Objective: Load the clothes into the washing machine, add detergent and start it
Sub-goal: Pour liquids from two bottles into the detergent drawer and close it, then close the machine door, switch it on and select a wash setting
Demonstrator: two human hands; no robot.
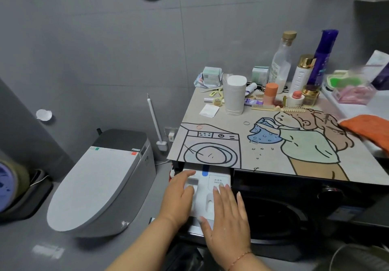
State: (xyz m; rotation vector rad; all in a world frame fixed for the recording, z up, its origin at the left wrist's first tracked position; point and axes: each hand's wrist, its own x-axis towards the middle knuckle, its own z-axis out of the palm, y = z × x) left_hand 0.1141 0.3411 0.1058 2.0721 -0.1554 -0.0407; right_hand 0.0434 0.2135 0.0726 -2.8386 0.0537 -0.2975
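At the washing machine (pixel 294 207) front, both hands, left hand (pixel 179 197) and right hand (pixel 228 218), lay flat and ungripping on the pulled-out detergent drawer (pixel 203 195); detergent possibly added, start pending, clothes unseen.

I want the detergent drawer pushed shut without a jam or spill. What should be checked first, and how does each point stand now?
1. Detergent drawer pulled out of the washing machine: ok.
2. Left hand on the drawer's left side: ok.
3. Right hand flat on the drawer's top, fingers straight: ok.
4. Detergent already inside: cannot tell, lids cover the compartments.
5. Mat edge overhangs the drawer slot: cannot tell if it snags.
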